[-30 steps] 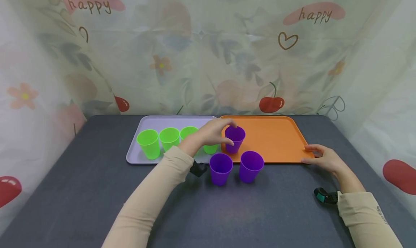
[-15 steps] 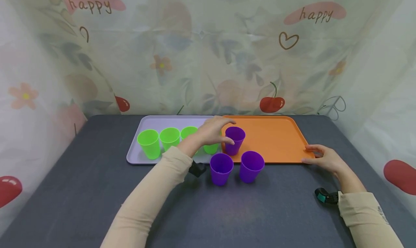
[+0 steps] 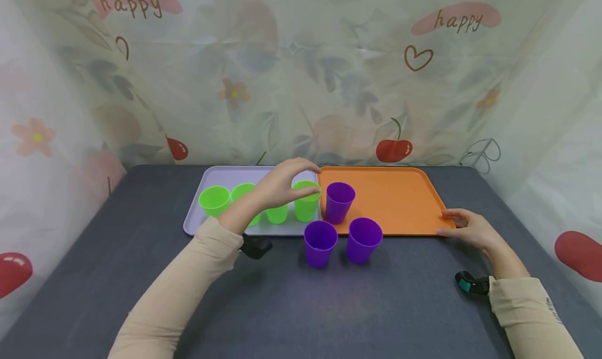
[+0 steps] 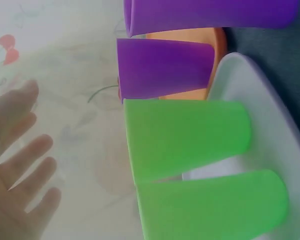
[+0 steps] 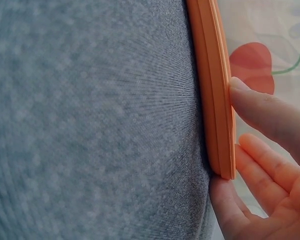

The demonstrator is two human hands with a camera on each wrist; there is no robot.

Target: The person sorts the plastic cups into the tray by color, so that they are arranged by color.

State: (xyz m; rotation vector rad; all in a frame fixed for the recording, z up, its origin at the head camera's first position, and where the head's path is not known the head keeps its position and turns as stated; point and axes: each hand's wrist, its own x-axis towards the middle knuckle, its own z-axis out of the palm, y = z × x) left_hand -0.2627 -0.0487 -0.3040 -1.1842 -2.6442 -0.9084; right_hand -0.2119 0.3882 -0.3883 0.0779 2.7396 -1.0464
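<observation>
My left hand (image 3: 278, 185) hovers over the lilac tray (image 3: 226, 174) with its thumb and fingers apart, holding nothing. Beneath it, several green cups (image 3: 307, 206) stand upright in a row, partly hidden by the hand and forearm. In the left wrist view, the fingers (image 4: 32, 190) are spread clear of the cup rims. A purple cup (image 3: 339, 205) stands at the left end of the orange tray (image 3: 390, 199). My right hand (image 3: 472, 231) holds that tray's front right corner, thumb on the rim and fingers round the corner in the right wrist view.
Two more purple cups, the left one (image 3: 319, 252) and the right one (image 3: 362, 246), stand on the dark table (image 3: 348, 312) in front of the trays. The trays lie side by side. A patterned curtain (image 3: 291, 87) rises behind the table.
My left hand has drawn away to the left from the purple cup on the orange tray, leaving it standing there. My right hand has stayed at the tray corner.
</observation>
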